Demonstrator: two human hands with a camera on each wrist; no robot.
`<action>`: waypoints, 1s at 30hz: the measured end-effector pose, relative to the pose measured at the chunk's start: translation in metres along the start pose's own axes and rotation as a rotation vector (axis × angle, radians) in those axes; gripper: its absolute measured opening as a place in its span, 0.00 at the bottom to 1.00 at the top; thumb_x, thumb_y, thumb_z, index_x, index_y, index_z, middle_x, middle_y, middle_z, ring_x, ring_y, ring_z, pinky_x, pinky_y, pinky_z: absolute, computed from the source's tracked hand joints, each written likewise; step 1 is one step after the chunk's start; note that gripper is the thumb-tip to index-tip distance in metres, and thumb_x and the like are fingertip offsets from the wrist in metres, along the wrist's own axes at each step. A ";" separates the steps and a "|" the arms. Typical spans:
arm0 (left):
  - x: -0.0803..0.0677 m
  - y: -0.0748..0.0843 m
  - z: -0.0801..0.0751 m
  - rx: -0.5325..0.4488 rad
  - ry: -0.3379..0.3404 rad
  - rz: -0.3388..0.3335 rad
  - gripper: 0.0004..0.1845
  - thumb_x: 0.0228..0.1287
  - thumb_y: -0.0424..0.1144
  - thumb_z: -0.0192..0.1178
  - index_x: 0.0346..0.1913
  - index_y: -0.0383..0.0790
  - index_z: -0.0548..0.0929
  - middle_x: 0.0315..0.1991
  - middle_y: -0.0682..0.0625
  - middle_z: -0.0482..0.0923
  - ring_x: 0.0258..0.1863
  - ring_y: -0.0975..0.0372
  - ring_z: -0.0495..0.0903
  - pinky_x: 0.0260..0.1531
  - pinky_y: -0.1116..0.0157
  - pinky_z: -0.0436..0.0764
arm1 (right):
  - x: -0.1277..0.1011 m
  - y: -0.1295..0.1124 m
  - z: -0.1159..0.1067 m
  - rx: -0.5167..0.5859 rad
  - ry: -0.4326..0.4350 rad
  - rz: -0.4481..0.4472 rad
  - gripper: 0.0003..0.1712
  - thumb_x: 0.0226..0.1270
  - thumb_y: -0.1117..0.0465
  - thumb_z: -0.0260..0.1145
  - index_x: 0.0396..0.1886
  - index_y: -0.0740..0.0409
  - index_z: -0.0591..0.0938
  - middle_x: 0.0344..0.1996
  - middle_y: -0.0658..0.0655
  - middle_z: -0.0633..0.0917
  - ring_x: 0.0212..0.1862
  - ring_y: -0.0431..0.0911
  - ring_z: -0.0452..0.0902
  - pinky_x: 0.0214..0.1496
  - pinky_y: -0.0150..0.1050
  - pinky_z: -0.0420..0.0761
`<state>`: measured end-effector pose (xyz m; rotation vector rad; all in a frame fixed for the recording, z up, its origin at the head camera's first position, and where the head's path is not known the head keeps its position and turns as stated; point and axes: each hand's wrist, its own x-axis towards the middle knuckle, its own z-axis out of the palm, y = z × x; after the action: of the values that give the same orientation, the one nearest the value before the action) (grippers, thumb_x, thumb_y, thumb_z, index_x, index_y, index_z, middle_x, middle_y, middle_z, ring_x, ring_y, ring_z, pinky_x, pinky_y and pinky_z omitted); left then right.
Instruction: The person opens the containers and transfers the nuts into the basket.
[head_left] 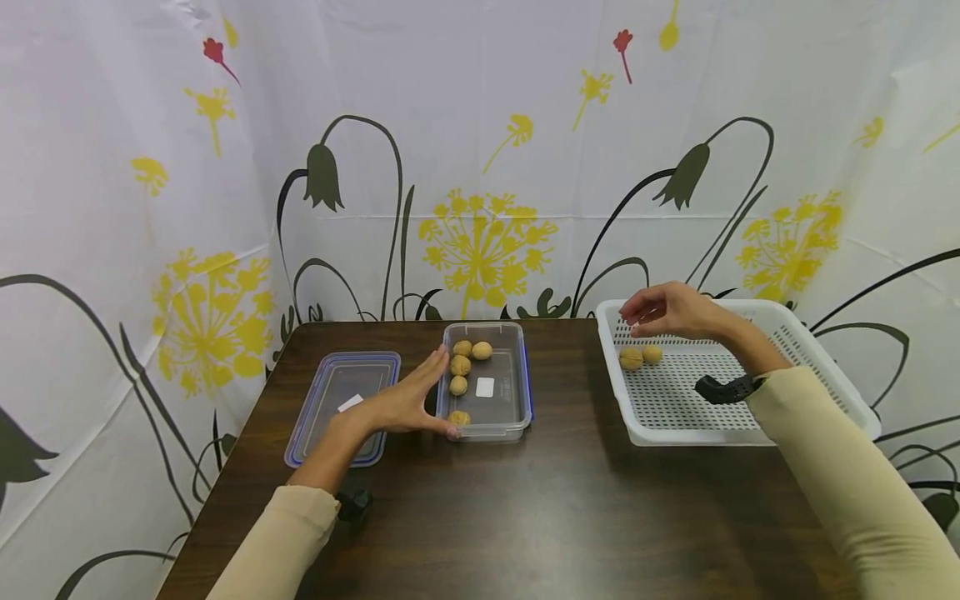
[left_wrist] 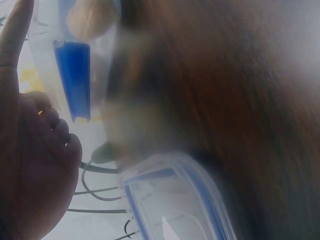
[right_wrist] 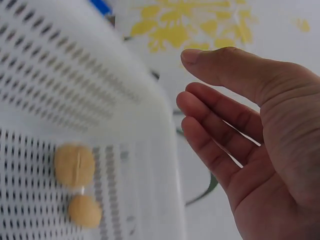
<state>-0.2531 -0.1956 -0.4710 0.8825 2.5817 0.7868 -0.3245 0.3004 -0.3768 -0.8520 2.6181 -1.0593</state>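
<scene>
A clear plastic container (head_left: 512, 417) with blue clips stands mid-table and holds several walnuts (head_left: 460, 365). My left hand (head_left: 408, 402) lies flat against its left wall, fingers straight (left_wrist: 35, 150). Its clear lid (head_left: 330, 392) lies to the left (left_wrist: 175, 200). At the right stands a white perforated basket (head_left: 678, 400) with two walnuts (head_left: 640, 357) in its far left corner (right_wrist: 75, 167). My right hand (head_left: 663, 310) hovers above them, fingers relaxed and empty (right_wrist: 235, 140).
The dark wooden table (head_left: 562, 508) has bare surface in front of the containers. A floral curtain (head_left: 480, 167) hangs close behind and at both sides. Black wrist-worn devices (head_left: 723, 388) sit on both arms.
</scene>
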 end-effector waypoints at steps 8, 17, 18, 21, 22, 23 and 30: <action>0.000 -0.001 0.000 0.023 -0.007 -0.010 0.72 0.58 0.59 0.79 0.85 0.30 0.38 0.87 0.37 0.28 0.86 0.43 0.33 0.81 0.38 0.49 | 0.024 -0.032 0.017 0.006 -0.039 -0.109 0.19 0.63 0.67 0.80 0.53 0.66 0.88 0.48 0.62 0.90 0.48 0.50 0.88 0.56 0.39 0.88; 0.000 0.002 -0.002 0.094 -0.008 -0.022 0.71 0.57 0.62 0.78 0.85 0.30 0.40 0.87 0.37 0.31 0.86 0.42 0.35 0.81 0.39 0.47 | 0.050 -0.056 0.045 0.021 -0.123 -0.174 0.19 0.63 0.70 0.79 0.53 0.65 0.88 0.47 0.59 0.91 0.49 0.53 0.90 0.53 0.41 0.89; 0.000 0.003 -0.003 0.104 -0.008 -0.021 0.71 0.57 0.62 0.78 0.85 0.30 0.40 0.87 0.37 0.32 0.86 0.42 0.35 0.82 0.39 0.47 | 0.052 -0.058 0.049 0.024 -0.135 -0.179 0.19 0.63 0.70 0.78 0.53 0.66 0.88 0.47 0.60 0.91 0.49 0.54 0.90 0.53 0.40 0.89; 0.000 0.001 -0.002 0.146 -0.009 -0.018 0.71 0.58 0.64 0.76 0.85 0.29 0.41 0.87 0.36 0.33 0.86 0.42 0.36 0.82 0.40 0.46 | 0.061 -0.065 0.062 0.035 -0.174 -0.189 0.19 0.63 0.71 0.78 0.54 0.67 0.87 0.47 0.62 0.91 0.50 0.55 0.90 0.53 0.39 0.89; 0.001 0.001 -0.002 0.161 -0.009 -0.017 0.71 0.58 0.64 0.76 0.85 0.29 0.41 0.87 0.36 0.33 0.86 0.42 0.37 0.82 0.40 0.46 | 0.064 -0.067 0.066 0.040 -0.188 -0.191 0.19 0.63 0.72 0.78 0.54 0.67 0.87 0.47 0.62 0.91 0.50 0.56 0.90 0.53 0.39 0.89; 0.001 0.001 -0.002 0.175 -0.009 -0.017 0.71 0.58 0.65 0.76 0.85 0.29 0.41 0.87 0.36 0.33 0.86 0.42 0.37 0.82 0.40 0.46 | 0.067 -0.070 0.071 0.043 -0.202 -0.193 0.19 0.63 0.72 0.77 0.54 0.67 0.87 0.47 0.63 0.91 0.50 0.56 0.90 0.54 0.39 0.89; 0.002 0.005 -0.006 0.272 -0.018 -0.018 0.71 0.58 0.68 0.73 0.85 0.28 0.43 0.87 0.35 0.35 0.86 0.44 0.39 0.83 0.44 0.44 | 0.089 -0.082 0.103 0.053 -0.313 -0.267 0.20 0.64 0.70 0.77 0.55 0.70 0.86 0.50 0.66 0.90 0.53 0.62 0.88 0.57 0.42 0.88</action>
<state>-0.2551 -0.1938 -0.4636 0.9343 2.7173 0.4257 -0.3227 0.1422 -0.3921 -1.2679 2.2527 -0.9580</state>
